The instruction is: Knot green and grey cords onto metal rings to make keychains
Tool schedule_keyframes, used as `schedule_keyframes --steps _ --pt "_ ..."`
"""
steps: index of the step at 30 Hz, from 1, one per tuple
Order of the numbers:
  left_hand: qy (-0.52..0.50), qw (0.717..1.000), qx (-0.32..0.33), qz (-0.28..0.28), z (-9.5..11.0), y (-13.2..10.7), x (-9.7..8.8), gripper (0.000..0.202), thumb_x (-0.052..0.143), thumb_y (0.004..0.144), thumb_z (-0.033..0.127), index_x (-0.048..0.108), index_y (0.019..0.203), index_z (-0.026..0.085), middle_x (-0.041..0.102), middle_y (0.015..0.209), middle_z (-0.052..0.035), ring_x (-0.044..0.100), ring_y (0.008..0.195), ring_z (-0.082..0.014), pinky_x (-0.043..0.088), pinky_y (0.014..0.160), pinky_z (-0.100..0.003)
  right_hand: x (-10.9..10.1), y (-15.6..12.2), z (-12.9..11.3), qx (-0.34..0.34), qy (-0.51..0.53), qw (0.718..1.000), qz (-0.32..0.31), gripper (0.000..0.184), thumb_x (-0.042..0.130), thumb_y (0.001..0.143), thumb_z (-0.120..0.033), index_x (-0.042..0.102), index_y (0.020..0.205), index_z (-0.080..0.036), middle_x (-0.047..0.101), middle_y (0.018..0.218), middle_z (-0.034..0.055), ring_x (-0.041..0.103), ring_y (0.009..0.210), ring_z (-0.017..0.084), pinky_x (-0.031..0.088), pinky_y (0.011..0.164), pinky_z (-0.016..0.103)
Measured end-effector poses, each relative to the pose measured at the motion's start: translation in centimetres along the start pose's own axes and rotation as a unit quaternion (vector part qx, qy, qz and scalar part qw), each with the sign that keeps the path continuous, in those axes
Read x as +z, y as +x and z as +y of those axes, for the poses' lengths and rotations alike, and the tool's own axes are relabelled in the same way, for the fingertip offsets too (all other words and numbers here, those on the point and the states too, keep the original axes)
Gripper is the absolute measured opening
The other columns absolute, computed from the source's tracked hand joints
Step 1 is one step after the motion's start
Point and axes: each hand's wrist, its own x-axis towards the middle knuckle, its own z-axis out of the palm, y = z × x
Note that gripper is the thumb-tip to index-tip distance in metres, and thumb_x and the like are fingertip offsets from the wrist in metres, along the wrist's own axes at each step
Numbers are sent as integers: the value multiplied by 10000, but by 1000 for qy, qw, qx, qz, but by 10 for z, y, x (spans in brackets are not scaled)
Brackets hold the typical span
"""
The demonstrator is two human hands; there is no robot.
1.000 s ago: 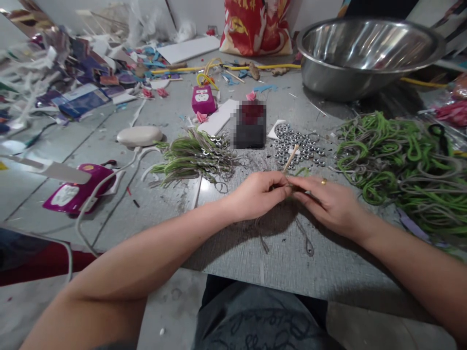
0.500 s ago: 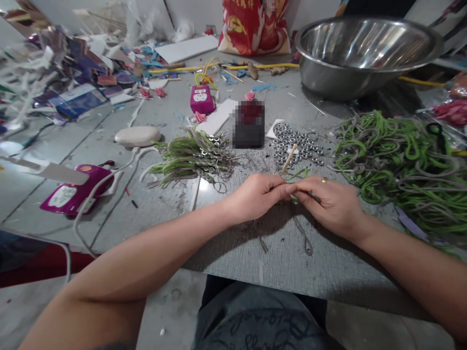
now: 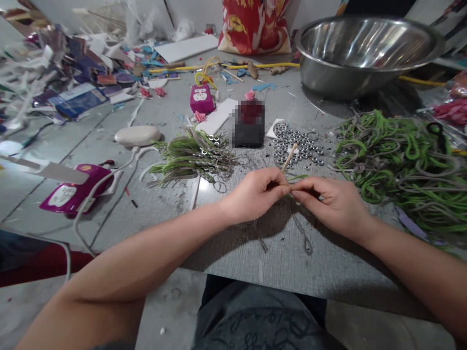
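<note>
Two hands are noted on the near side of the metal rings [image 3: 297,148]. The right hand's [image 3: 333,204] overlap of the left hand [image 3: 255,194], recorded a moment earlier, has been reduced to a tip-to-tip pinch; fine cord handling is judged in progress. Each is closed, thumb to forefinger, on the green cord [image 3: 302,177], its gripped part hidden. Both wrists are angled inward, toward the rings.
</note>
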Motion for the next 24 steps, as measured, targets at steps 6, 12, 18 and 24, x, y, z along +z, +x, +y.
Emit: schedule_keyframes --steps 6,12,18,24 --pt "55 997 3 -59 0 2 -8 87 528 768 164 542 684 145 526 619 43 470 582 -59 374 550 -186 3 -1 4 27 27 998 -50 129 512 811 -249 604 732 -206 622 599 -13 533 503 107 395 485 231" --pt "224 969 79 -74 -7 2 -14 102 484 710 100 574 733 143 554 713 -3 503 653 -97 414 608 -221 10 0 17 -34 -44 995 -88 138 484 820 -207 604 750 -200 659 706 18 590 612 133 425 579 253" --pt "331 937 68 -95 -15 3 -5 155 450 793 137 605 807 136 571 787 -45 557 753 -159 464 697 -291 13 -2 24 -36 -138 984 -109 177 442 845 -232 607 815 -177 647 750 51 608 685 184 435 639 300" --pt "344 932 61 -101 -17 3 -2 162 457 805 137 617 828 135 578 798 -46 574 772 -163 480 723 -297 13 0 21 -25 -153 983 -101 171 438 841 -221 591 781 -177 633 729 46 598 667 181 420 617 293"
